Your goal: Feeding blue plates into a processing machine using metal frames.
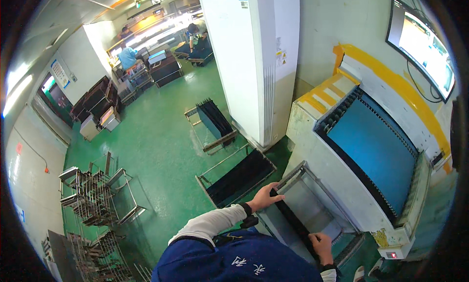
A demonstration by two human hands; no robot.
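Observation:
A dark, thin stack of panels [292, 217] stands on edge in a metal rack [330, 196] right in front of me. My left hand [265, 198] is closed around the far end of this stack, and my right hand [322, 248] grips its near end. The rack's remaining space shows a bare grey inside beyond the stack. Just to the right, a large blue sheet [373, 152] lies on the sloping bed of a white machine [312, 118], between rows of black rollers. How many panels I hold cannot be made out.
Two more racks, a near one [240, 179] and a farther one [213, 121], hold dark panels on the green floor. Metal frames [93, 194] are piled at left. A tall white cabinet [239, 62] stands ahead. A screen [424, 47] hangs at upper right; people work at the back.

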